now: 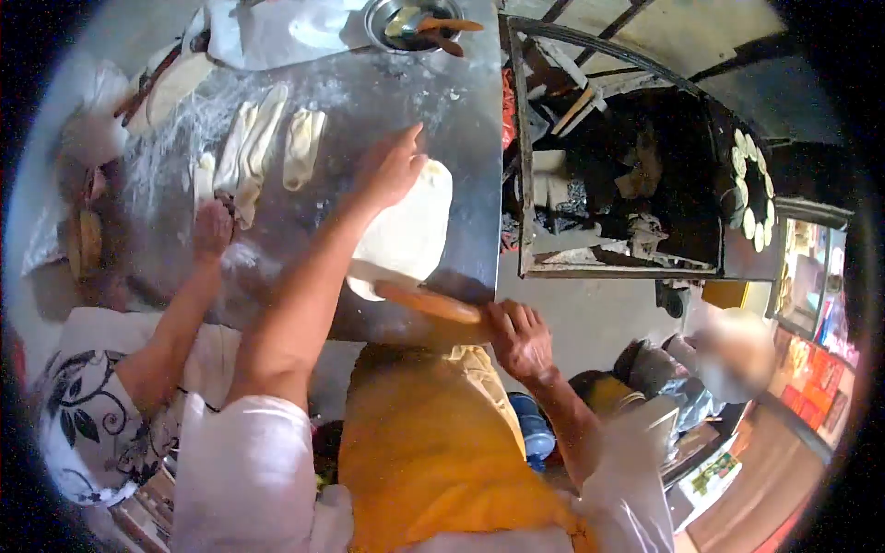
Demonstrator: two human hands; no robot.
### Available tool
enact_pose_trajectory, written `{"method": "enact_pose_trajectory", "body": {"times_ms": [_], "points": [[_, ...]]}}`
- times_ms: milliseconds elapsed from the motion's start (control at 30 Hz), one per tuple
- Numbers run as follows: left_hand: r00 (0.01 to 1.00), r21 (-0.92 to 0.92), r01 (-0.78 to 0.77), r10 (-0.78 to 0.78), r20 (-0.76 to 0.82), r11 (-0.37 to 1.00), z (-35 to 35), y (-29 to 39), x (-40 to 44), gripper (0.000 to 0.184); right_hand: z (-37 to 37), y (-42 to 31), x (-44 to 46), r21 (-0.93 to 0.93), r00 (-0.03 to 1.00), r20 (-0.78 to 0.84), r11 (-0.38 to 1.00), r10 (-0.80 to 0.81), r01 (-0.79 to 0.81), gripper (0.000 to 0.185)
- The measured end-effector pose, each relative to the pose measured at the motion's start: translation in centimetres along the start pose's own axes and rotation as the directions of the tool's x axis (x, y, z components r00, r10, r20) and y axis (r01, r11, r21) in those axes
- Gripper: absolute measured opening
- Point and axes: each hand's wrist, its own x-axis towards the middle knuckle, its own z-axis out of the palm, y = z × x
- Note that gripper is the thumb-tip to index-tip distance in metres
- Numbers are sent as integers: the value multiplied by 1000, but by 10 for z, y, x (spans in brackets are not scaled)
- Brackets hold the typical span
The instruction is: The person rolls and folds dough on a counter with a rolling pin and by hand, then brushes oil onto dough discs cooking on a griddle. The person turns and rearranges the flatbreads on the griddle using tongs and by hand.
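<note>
My right hand [522,341] is closed round the near end of a wooden rolling pin [426,301]. The pin lies across the lower end of a flat, oblong sheet of dough [404,230] at the table's front edge. My left hand [395,168] is at the dough's far upper edge, fingers stretched out and apart from the pin. Whether its fingertips touch the dough, I cannot tell. Several strips of dough [300,147] lie on the floured metal table [364,101] to the left.
Beside me on the left, a co-worker's hand [213,229] is at the dough strips. A metal bowl [380,28] with wooden-handled tools stands at the back. On the right are a dark framed stove [622,175] and a ring of pale flat rounds [740,166]. A person sits further right.
</note>
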Motion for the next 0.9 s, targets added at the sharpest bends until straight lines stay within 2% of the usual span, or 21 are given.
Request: {"method": "enact_pose_trajectory", "body": {"times_ms": [67, 100, 133, 167, 200, 233, 267, 333, 400, 433, 467, 567, 600, 667, 733, 800, 867, 900], "points": [[983, 17, 91, -93, 159, 996, -14, 13, 3, 43, 10, 7, -49, 46, 986, 60, 986, 158, -161, 34], [971, 215, -52, -1, 240, 975, -22, 17, -2, 36, 6, 6, -66, 135, 963, 84, 954, 257, -267, 33], [939, 390, -206, 69, 338, 897, -30, 18, -7, 29, 4, 4, -81, 224, 929, 119, 902, 351, -370, 32], [934, 394, -220, 76, 349, 893, -30, 8, -10, 29, -4, -2, -87, 310, 887, 135, 832, 441, -461, 31], [946, 38, -31, 17, 324, 999, -26, -10, -16, 24, -2, -3, -96, 327, 873, 123, 812, 471, -484, 31], [944, -325, 166, -55, 324, 931, -25, -19, -19, 21, 1, -5, -103, 367, 850, 109, 774, 515, -516, 30], [951, -487, 261, -138, 275, 834, -36, -10, -20, 18, 3, -5, -106, 406, 827, 97, 737, 554, -541, 29], [956, -621, 288, -187, 224, 729, -77, 24, -15, 16, 3, -5, -103, 460, 825, 80, 713, 560, -529, 27], [967, -636, 230, -245, 67, 736, -112, 51, -5, 18, 0, -7, -94, 510, 822, 65, 689, 566, -515, 24], [953, -744, 241, -298, 59, 624, -127, 68, -1, 18, -2, -7, -87, 502, 792, 90, 660, 603, -559, 24], [977, -742, 179, -208, 54, 646, -141, 75, 3, 17, -1, -7, -79, 492, 761, 114, 629, 639, -602, 24], [999, -619, -38, 17, -41, 784, -128, 58, 9, 20, 1, -7, -61, 517, 786, 72, 651, 614, -556, 24], [994, -311, -79, 50, -100, 947, -125, 75, -1, 20, 0, -7, -55, 531, 801, 43, 665, 598, -525, 24], [994, -202, -74, 55, -98, 977, -92, 58, -26, 20, -3, -6, -40, 554, 808, 56, 655, 587, -514, 22], [997, -125, -69, 71, 11, 990, -62, 46, -63, 23, -12, -6, -23, 517, 859, 65, 719, 508, -464, 22], [973, -29, -208, 210, 91, 978, -52, 60, -105, 29, -14, -8, -7, 526, 866, 48, 725, 497, -445, 23], [855, -84, -215, 229, 466, 973, -45, 71, -141, 39, -11, -6, 3, 530, 869, 37, 728, 494, -436, 23], [854, -89, -206, 224, 469, 974, -43, 73, -145, 39, -9, -3, 6, 502, 869, 25, 746, 494, -438, 24]]}}
